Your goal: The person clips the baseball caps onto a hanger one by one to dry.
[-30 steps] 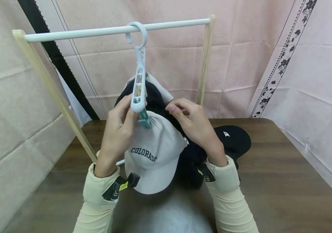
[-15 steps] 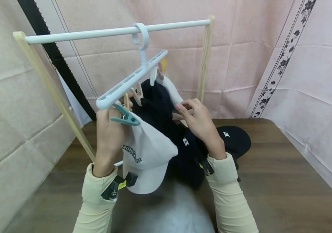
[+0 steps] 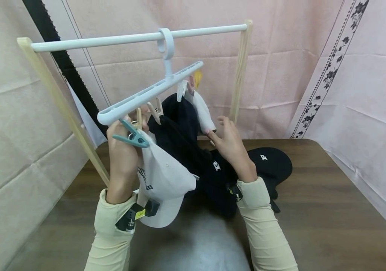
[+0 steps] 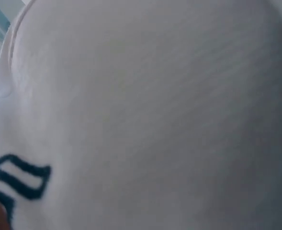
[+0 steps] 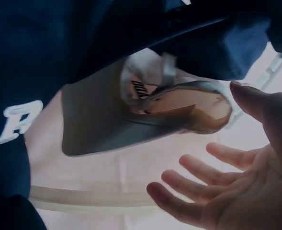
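A light-blue clip hanger point(image 3: 148, 94) hangs at a slant. My left hand point(image 3: 123, 150) is at its near end, curled fingers under the bar beside a beige clip point(image 3: 139, 118); the fingertips are partly hidden. A teal clip point(image 3: 135, 138) there holds the white lettered cap point(image 3: 167, 173), which fills the left wrist view. Behind hang a black cap point(image 3: 165, 131), a navy cap point(image 3: 180, 109) and a pale cap point(image 3: 202, 111). My right hand point(image 3: 230, 146), fingers spread, has its thumb tip right at the pale cap's lower edge; the right wrist view shows nothing in its palm.
A wooden stand with a white rail point(image 3: 111, 41) carries the hanger over a brown wooden table point(image 3: 331, 195). Another black cap point(image 3: 270, 163) lies on the table to the right. Pale cloth walls point(image 3: 287, 75) enclose the back and sides.
The hanger has turned from end-on to a slant, its near end swinging left with my left hand and the white cap. My right hand's fingers have spread.
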`<move>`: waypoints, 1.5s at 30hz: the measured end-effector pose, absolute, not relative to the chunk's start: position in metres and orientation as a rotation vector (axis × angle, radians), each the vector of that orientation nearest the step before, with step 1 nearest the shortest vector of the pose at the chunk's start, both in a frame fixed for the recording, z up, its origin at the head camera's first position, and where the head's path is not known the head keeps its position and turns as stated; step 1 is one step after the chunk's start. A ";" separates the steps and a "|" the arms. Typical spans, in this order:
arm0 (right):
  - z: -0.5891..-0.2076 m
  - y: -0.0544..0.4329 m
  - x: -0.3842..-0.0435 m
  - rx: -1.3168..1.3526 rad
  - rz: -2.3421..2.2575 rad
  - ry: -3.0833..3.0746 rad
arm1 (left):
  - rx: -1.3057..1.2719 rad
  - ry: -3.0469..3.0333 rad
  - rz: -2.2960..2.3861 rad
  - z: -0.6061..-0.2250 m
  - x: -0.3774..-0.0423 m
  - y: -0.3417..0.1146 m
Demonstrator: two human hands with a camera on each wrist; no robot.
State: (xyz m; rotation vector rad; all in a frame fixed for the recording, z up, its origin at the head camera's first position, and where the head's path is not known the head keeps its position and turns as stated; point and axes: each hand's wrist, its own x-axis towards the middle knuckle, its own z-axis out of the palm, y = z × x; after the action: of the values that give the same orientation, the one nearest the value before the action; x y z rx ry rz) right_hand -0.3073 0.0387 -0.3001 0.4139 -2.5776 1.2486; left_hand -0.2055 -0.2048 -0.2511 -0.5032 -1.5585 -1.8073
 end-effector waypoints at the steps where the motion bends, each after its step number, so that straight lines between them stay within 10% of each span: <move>1: -0.302 0.038 -0.309 0.420 1.249 -2.576 | -0.499 -1.552 -1.819 -0.251 -0.206 -0.206; 18: -0.301 0.041 -0.303 0.440 1.173 -2.412 | -0.666 -1.276 -2.069 -0.253 -0.224 -0.219; 45: -0.261 0.048 -0.244 0.750 0.823 -2.761 | 0.036 -2.015 -1.516 -0.273 -0.235 -0.242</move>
State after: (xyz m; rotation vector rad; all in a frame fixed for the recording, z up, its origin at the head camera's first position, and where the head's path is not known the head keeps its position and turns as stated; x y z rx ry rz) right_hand -0.2443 0.0478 -0.2607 0.7502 -2.7606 0.8227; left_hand -0.2353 -0.2419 -0.2728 0.0360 -2.0147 -1.5159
